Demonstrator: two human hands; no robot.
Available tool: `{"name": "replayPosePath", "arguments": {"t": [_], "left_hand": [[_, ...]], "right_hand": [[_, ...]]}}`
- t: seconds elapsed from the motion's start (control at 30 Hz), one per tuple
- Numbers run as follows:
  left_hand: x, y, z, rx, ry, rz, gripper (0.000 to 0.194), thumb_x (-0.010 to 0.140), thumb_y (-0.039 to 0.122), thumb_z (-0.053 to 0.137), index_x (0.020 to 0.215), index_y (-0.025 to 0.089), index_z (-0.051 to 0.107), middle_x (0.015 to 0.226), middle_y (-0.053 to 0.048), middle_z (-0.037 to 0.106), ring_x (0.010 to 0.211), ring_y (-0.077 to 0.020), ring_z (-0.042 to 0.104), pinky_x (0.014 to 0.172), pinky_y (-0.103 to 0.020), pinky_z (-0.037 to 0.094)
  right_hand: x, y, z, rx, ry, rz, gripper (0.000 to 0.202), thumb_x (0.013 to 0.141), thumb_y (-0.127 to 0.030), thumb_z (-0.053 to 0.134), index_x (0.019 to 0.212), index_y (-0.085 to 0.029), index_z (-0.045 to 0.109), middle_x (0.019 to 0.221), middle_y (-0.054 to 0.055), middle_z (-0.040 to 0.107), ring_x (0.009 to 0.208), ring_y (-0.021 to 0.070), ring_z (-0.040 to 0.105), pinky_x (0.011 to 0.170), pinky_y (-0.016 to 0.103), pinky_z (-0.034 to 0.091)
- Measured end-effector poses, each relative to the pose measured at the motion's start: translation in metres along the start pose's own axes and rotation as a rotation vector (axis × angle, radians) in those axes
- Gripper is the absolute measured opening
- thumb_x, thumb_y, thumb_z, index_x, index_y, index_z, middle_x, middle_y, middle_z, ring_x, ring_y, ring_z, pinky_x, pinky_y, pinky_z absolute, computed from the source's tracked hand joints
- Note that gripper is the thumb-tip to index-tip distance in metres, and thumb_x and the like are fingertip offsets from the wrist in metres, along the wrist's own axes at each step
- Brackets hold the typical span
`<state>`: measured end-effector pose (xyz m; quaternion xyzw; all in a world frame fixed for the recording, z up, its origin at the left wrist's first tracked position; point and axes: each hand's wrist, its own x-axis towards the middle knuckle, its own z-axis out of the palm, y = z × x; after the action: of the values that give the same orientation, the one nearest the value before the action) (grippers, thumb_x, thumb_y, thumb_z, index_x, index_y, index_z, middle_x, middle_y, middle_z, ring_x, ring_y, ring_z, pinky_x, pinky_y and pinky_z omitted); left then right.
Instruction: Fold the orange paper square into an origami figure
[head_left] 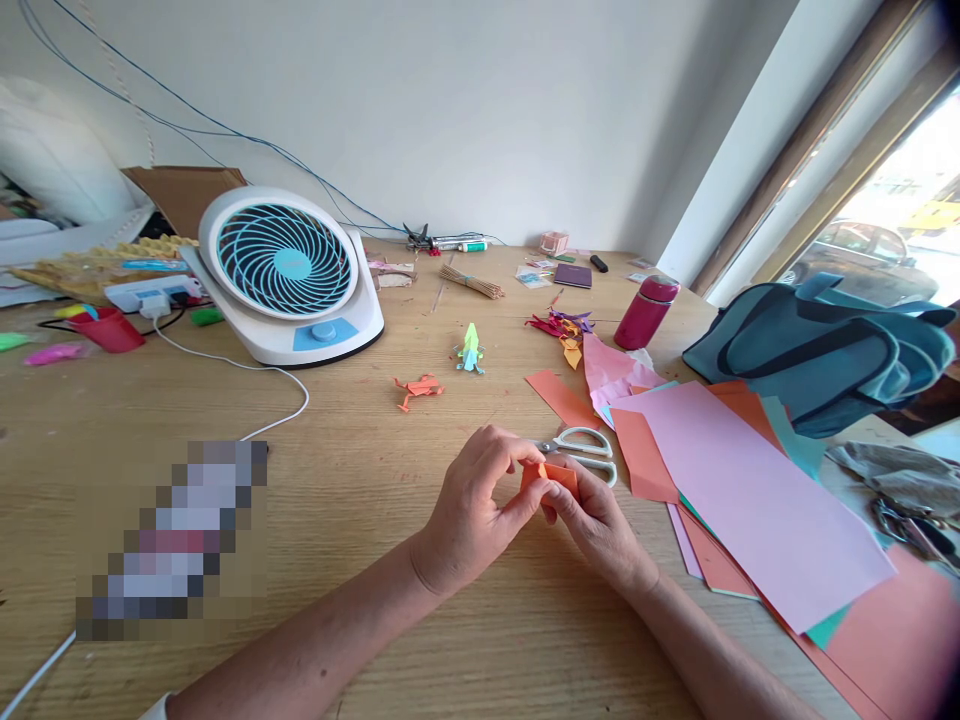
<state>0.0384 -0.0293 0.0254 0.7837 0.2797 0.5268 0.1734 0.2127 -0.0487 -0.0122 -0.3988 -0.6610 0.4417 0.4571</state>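
A small folded piece of orange paper (561,479) is held up between both hands over the wooden table. My left hand (480,500) pinches its left end with thumb and fingertips. On the other end, my right hand (600,525) closes its thumb and fingers. Just behind the hands lies a pair of scissors (585,442) with white handles, its blades partly hidden by my left fingers. Farther back are an orange folded-paper figure (418,390) with legs and a yellow-green and blue folded-paper figure (469,352).
Sheets of coloured paper (757,500) spread over the right side, with a teal bag (810,345) and a red bottle (647,312) behind. A white fan (292,275) stands at the back left. A white cable (289,375) runs to a blurred-out object (176,540).
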Motion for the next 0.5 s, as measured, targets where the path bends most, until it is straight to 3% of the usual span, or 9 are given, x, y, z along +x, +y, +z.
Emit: {"name": "replayPosePath", "arguments": {"t": [0.27, 0.4, 0.5], "left_hand": [[0.001, 0.0, 0.0, -0.098, -0.005, -0.05, 0.01, 0.09, 0.015, 0.065, 0.091, 0.02, 0.056, 0.083, 0.0, 0.061, 0.073, -0.0115, 0.055, 0.07, -0.025, 0.047], [0.0, 0.002, -0.001, -0.176, -0.031, -0.069, 0.009, 0.09, 0.019, 0.065, 0.09, 0.02, 0.056, 0.08, 0.0, 0.064, 0.071, -0.0115, 0.056, 0.067, -0.025, 0.046], [0.0, 0.006, -0.003, -0.268, -0.072, -0.124, 0.007, 0.097, 0.018, 0.053, 0.095, 0.019, 0.06, 0.081, -0.002, 0.065, 0.073, -0.0117, 0.061, 0.07, -0.025, 0.049]], "right_hand": [[0.002, 0.003, -0.001, -0.056, 0.057, -0.044, 0.026, 0.1, -0.044, 0.05, 0.095, -0.02, 0.06, 0.071, -0.002, 0.047, 0.063, 0.0132, 0.041, 0.058, 0.026, 0.037], [0.003, 0.001, -0.005, -0.186, 0.104, -0.211, 0.019, 0.1, -0.037, 0.051, 0.103, -0.021, 0.061, 0.088, 0.004, 0.059, 0.077, 0.0178, 0.053, 0.069, 0.031, 0.044], [0.003, -0.001, -0.011, -0.32, 0.159, -0.361, 0.016, 0.098, -0.025, 0.052, 0.113, -0.023, 0.06, 0.097, 0.006, 0.061, 0.089, 0.021, 0.057, 0.079, 0.036, 0.047]]}}
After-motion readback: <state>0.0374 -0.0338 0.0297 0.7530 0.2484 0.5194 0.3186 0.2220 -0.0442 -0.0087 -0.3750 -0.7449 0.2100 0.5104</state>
